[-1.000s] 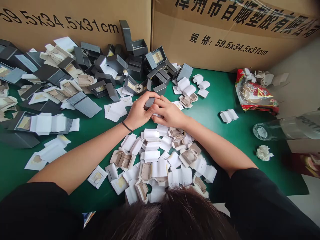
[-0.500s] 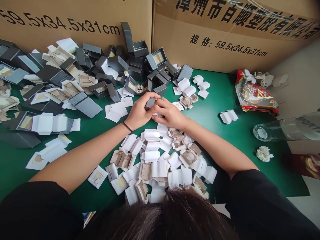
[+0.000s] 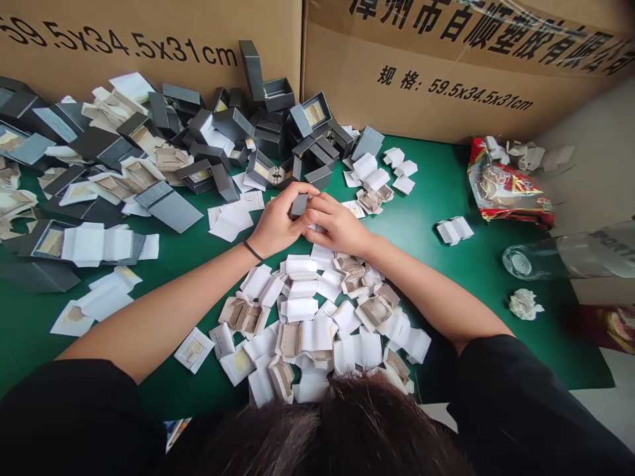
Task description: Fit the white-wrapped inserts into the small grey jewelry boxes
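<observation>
The left hand (image 3: 275, 225) and the right hand (image 3: 337, 225) meet over the middle of the green table (image 3: 436, 198), and both pinch one small grey box (image 3: 298, 205) between the fingertips; the left fingers curl over its top, and the right fingers press on its side. The box is in the air, just above the white paper inserts (image 3: 302, 311) that lie in a loose heap below the wrists. Behind the hands is a pile of open grey boxes (image 3: 258, 139) against the cardboard cartons (image 3: 436, 79). I think the grip is narrow, so the box may slip and fall into the inserts. A wide elbow movement may also push the heap or reach the glass bottle (image 3: 570, 258) lying on the right.
</observation>
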Action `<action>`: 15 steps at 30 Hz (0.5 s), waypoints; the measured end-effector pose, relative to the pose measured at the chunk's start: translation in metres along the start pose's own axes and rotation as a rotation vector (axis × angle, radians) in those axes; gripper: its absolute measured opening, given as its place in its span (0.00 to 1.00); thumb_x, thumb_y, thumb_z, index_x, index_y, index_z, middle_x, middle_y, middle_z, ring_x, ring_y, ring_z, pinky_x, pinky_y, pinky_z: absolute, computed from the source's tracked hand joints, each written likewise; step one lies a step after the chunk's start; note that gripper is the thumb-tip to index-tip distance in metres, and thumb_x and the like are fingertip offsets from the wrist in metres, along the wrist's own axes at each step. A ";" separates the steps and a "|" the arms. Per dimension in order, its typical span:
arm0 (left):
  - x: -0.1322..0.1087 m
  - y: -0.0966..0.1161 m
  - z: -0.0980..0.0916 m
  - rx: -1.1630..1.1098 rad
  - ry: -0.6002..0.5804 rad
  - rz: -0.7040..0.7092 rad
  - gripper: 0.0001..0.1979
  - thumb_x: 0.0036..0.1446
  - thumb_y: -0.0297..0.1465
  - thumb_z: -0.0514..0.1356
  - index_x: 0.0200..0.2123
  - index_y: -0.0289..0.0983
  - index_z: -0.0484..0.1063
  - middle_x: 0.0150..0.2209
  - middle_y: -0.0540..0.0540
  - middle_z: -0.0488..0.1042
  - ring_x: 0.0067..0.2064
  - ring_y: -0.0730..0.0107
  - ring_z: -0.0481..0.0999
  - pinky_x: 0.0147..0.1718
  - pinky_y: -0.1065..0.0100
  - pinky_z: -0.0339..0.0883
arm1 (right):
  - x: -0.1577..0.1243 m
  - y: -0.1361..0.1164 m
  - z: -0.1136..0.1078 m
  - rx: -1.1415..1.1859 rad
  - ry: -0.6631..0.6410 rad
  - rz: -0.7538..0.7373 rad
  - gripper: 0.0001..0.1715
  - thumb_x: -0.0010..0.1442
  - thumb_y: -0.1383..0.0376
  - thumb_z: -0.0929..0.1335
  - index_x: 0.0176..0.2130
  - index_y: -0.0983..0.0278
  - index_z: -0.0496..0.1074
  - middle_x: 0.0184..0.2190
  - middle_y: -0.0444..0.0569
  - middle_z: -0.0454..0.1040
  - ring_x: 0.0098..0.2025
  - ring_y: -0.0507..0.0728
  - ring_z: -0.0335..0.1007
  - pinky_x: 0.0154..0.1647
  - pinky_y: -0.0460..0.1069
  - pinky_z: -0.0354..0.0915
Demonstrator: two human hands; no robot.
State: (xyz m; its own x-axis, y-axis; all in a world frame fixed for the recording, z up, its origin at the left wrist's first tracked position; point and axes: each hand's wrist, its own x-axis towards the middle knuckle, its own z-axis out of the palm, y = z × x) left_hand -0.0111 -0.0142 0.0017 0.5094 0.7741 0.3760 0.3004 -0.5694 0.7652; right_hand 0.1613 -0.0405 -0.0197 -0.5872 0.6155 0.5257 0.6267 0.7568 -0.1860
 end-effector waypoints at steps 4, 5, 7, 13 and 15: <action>0.000 -0.002 0.001 0.001 0.009 -0.004 0.38 0.52 0.62 0.45 0.48 0.35 0.68 0.44 0.42 0.74 0.41 0.71 0.74 0.40 0.72 0.67 | 0.000 -0.001 -0.002 -0.038 0.057 -0.034 0.11 0.65 0.61 0.59 0.39 0.64 0.66 0.37 0.51 0.65 0.41 0.53 0.58 0.43 0.51 0.66; 0.000 -0.003 0.001 0.000 0.007 -0.005 0.38 0.52 0.62 0.45 0.48 0.35 0.68 0.43 0.42 0.74 0.41 0.71 0.74 0.40 0.72 0.67 | 0.000 -0.002 -0.002 -0.050 0.059 -0.030 0.12 0.65 0.61 0.59 0.39 0.64 0.67 0.37 0.51 0.65 0.41 0.53 0.58 0.43 0.51 0.67; 0.000 -0.002 0.001 -0.004 0.011 -0.001 0.38 0.52 0.62 0.46 0.47 0.36 0.68 0.44 0.42 0.74 0.42 0.71 0.74 0.41 0.72 0.67 | 0.001 -0.003 -0.003 -0.069 0.077 -0.025 0.12 0.65 0.60 0.59 0.38 0.63 0.67 0.38 0.51 0.65 0.42 0.54 0.58 0.43 0.52 0.66; 0.001 -0.001 0.000 -0.021 0.015 -0.006 0.37 0.53 0.61 0.45 0.47 0.35 0.68 0.43 0.43 0.74 0.40 0.72 0.74 0.41 0.72 0.68 | 0.001 -0.003 -0.002 -0.076 0.145 -0.037 0.11 0.64 0.59 0.61 0.39 0.63 0.68 0.40 0.50 0.68 0.45 0.56 0.56 0.46 0.53 0.65; 0.000 -0.001 0.000 -0.032 0.010 -0.015 0.37 0.52 0.61 0.46 0.47 0.35 0.67 0.42 0.43 0.73 0.38 0.74 0.73 0.38 0.73 0.67 | 0.001 -0.003 -0.002 -0.065 0.118 -0.014 0.12 0.65 0.58 0.61 0.40 0.63 0.68 0.40 0.51 0.68 0.45 0.56 0.57 0.48 0.54 0.65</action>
State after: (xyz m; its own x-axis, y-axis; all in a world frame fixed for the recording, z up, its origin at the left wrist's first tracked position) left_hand -0.0110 -0.0133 0.0007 0.4973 0.7849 0.3696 0.2817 -0.5490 0.7869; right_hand 0.1601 -0.0422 -0.0172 -0.5340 0.5717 0.6229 0.6530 0.7469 -0.1256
